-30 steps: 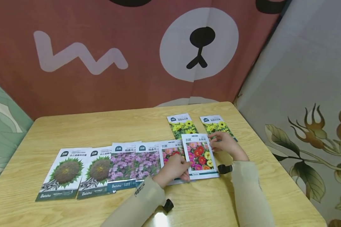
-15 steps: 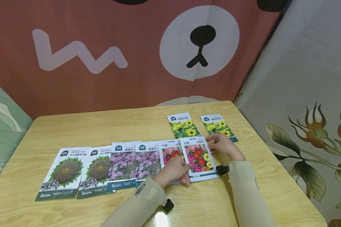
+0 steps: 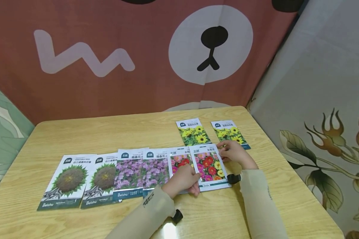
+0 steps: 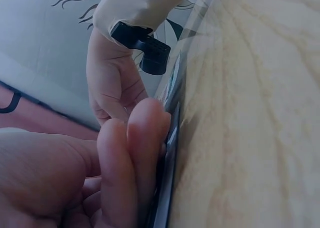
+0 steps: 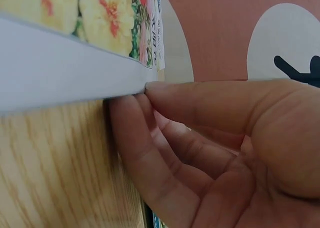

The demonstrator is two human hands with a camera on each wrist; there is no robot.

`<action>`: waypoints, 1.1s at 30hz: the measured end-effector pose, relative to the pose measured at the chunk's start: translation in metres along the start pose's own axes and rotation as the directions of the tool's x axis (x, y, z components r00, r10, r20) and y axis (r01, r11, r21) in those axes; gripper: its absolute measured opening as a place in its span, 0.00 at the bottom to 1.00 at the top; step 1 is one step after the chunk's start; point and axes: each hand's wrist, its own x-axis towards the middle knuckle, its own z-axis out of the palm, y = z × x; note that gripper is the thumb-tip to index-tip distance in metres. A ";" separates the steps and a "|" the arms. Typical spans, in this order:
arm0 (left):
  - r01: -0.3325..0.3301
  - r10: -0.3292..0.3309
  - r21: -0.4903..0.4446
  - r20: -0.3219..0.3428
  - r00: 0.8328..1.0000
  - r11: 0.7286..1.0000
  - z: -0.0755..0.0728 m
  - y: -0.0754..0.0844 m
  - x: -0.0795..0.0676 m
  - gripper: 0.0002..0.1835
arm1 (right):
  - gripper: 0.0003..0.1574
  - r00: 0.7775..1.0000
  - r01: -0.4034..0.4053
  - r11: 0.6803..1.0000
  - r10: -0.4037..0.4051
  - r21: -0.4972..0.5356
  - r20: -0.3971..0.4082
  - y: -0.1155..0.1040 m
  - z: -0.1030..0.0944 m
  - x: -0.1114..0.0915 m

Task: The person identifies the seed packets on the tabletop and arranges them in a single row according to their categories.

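Observation:
A seed packet with red, pink and yellow flowers (image 3: 210,167) lies at the right end of a row, overlapping a matching flower seed packet (image 3: 179,161) on its left. My right hand (image 3: 234,153) pinches its upper right edge; the right wrist view has the thumb (image 5: 200,105) on the white border and fingers beneath. My left hand (image 3: 183,181) rests over the lower part of the matching packet, its thumb side at the seam between the two. In the left wrist view, two fairly straight fingers (image 4: 132,163) lie against a packet edge close to the tabletop.
Two purple-flower packets (image 3: 128,174) and two sunflower-head packets (image 3: 68,179) continue the row leftward, overlapping in places. Behind it lie two yellow-flower packets, one left (image 3: 194,134) and one right (image 3: 230,132). The wooden table (image 3: 107,132) meets a bear-patterned curtain (image 3: 107,93) at the back.
The right-end flower packet has shifted slightly left and down, flat beside its match, uncovering more of the yellow-flower packet behind. My right hand moved slightly left with it; the left stayed put.

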 end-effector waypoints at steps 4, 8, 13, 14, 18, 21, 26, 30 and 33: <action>0.006 -0.006 0.009 -0.006 1.000 1.000 0.001 -0.001 0.000 0.24 | 0.19 1.000 -0.012 1.000 0.012 -0.017 -0.014 -0.002 0.000 -0.001; 0.019 -0.019 -0.006 -0.003 1.000 1.000 0.002 -0.001 0.001 0.23 | 0.19 1.000 -0.005 0.999 0.004 -0.039 -0.019 -0.004 0.001 -0.003; 0.025 -0.025 -0.006 -0.001 1.000 1.000 0.002 -0.001 0.002 0.22 | 0.19 1.000 -0.007 0.997 0.005 -0.083 -0.023 -0.005 0.002 -0.003; 0.026 -0.026 0.000 -0.001 1.000 1.000 0.002 -0.001 0.002 0.22 | 0.19 1.000 -0.014 0.996 0.012 -0.087 -0.026 -0.005 0.002 -0.002; 0.018 -0.018 0.025 0.001 1.000 1.000 0.001 -0.002 0.002 0.23 | 0.20 1.000 -0.024 0.995 0.022 -0.097 -0.021 -0.004 0.003 -0.002; 0.006 -0.006 0.031 0.010 1.000 0.999 0.000 -0.002 0.002 0.23 | 0.20 1.000 -0.021 0.995 0.019 -0.099 -0.017 -0.003 0.002 -0.004; -0.002 0.000 0.040 0.032 0.999 0.999 -0.002 0.000 0.001 0.22 | 0.20 1.000 -0.004 0.994 0.003 -0.109 -0.014 -0.004 0.002 -0.006; -0.002 0.000 0.044 0.032 1.000 0.999 -0.005 0.003 -0.002 0.21 | 0.19 1.000 0.009 0.993 -0.011 -0.121 -0.010 -0.004 0.004 -0.007; -0.019 0.018 0.036 0.028 0.999 0.999 -0.007 0.005 -0.003 0.18 | 0.19 1.000 0.020 0.992 -0.022 -0.126 -0.010 -0.003 0.003 -0.007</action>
